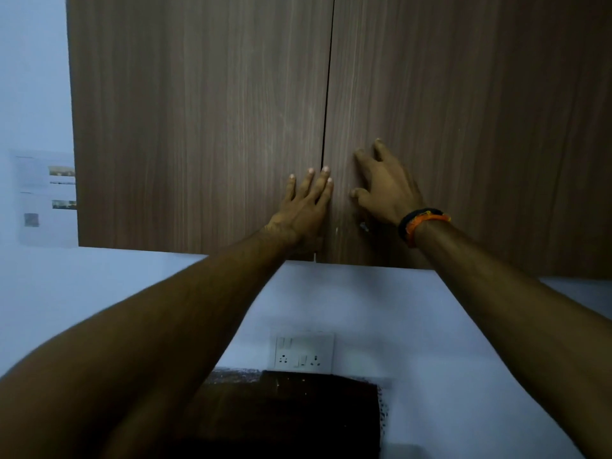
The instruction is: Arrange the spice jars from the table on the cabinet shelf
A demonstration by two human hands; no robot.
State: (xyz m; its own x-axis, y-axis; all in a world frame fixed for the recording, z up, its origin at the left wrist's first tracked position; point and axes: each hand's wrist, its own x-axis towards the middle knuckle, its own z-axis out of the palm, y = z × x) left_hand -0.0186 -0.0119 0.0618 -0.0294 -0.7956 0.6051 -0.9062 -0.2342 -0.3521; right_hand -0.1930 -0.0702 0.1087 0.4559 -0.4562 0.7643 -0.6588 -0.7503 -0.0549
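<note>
Two closed doors sum up progress: whether jars are shelved cannot be told. Nearest, below the cabinet (198,127), a dark tabletop (284,412) edge shows; no spice jars visible on it. Above that, a switch-and-socket plate (304,352) on the pale wall (364,309). Farther up, both hands on the cabinet doors by the centre seam: left hand (303,207) flat, fingers straight, pressing the left door; right hand (384,187) spread, fingers slightly bent, on the right door, holding nothing. Orange-black wristband (422,223) on the right wrist. Small metal fitting under the right palm, unclear. Shelf hidden behind doors. Judgement: either start or finish; shut doors block shelf access.
</note>
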